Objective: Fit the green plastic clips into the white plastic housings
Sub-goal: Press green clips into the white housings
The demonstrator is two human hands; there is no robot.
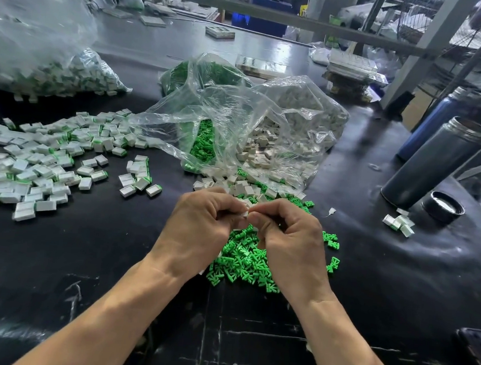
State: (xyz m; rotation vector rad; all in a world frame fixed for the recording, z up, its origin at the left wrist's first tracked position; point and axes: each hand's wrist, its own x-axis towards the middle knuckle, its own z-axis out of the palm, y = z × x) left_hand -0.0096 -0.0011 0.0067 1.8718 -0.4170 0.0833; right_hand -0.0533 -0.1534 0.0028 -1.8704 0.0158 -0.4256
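From the head view, both hands meet above the dark tabletop (84, 256). The left hand (202, 219) has its fingers (225, 210) curled in, pinching a small white housing (244, 213) at the tips. The right hand (290, 232) is curled too, thumb and forefinger pressed together right against that same piece; whether a green clip sits between them I cannot tell, it is hidden.

Just beneath the hands lies a loose heap of green clips (244, 260). Beyond the knuckles, bare white housings (242, 186) spill from an open clear bag (266, 132), which also shows green clips inside. To the left a wide scatter of finished pieces (39, 160), white with green edges, and behind it a fuller bag (55, 72) of the same.

At the right stand a grey flask (433, 163), uncapped, its black lid (443, 206) beside it, and a blue bottle (436, 123) behind.

No writing or label is readable anywhere.
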